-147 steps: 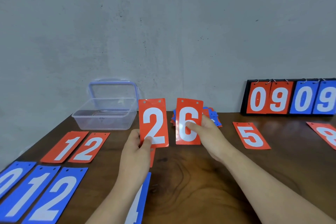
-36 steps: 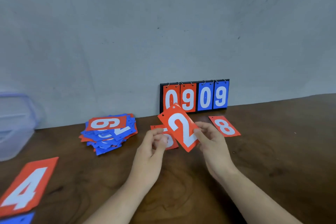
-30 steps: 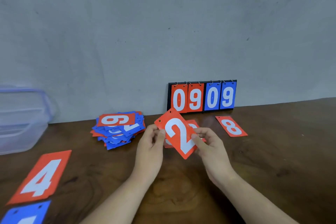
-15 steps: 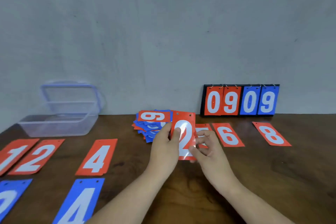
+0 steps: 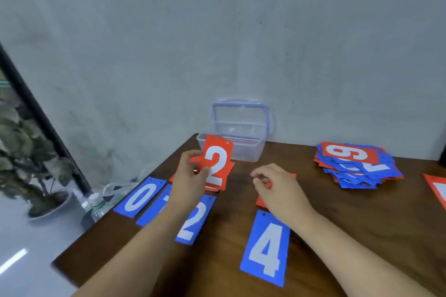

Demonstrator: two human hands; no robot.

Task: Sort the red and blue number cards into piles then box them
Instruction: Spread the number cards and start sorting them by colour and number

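I have the left hand point(image 5: 190, 176) pinching the red 2 card point(image 5: 216, 164) just left of the frame's centre, thumb on its face and fingers behind. That stands the card upright with the numeral toward the camera, which I take as a hold for checking colour and number before it goes down.

Just beneath it more red cards point(image 5: 231, 171) lie flat on the worktop point(image 5: 362, 224). I judge that spot to be where this one belongs, because the blue 2 card point(image 5: 194, 219) sits directly below it in the frame. That card shares a blue row with the blue 0 card point(image 5: 140, 196) and a blue card the forearm mostly covers point(image 5: 156, 210). The gap before the blue 4 card point(image 5: 266, 248) suggests places laid out by number, with room left for cards not yet found.

The right hand point(image 5: 277, 188) hovers right of centre, fingers loosely curled toward the thumb, with nothing between them that I can see. Under its palm shows the edge of another red card point(image 5: 261, 201), its number hidden, and I cannot tell whether the hand touches it.

The mixed heap point(image 5: 354, 166) of red and blue cards sits at the upper right, so sorting looks far from done. A red card at the right edge point(image 5: 436, 188) is cut off by the frame. The clear box point(image 5: 241, 149) waits at the back with its lid point(image 5: 241, 113) propped up against the wall, presumably so piles can drop straight in later.
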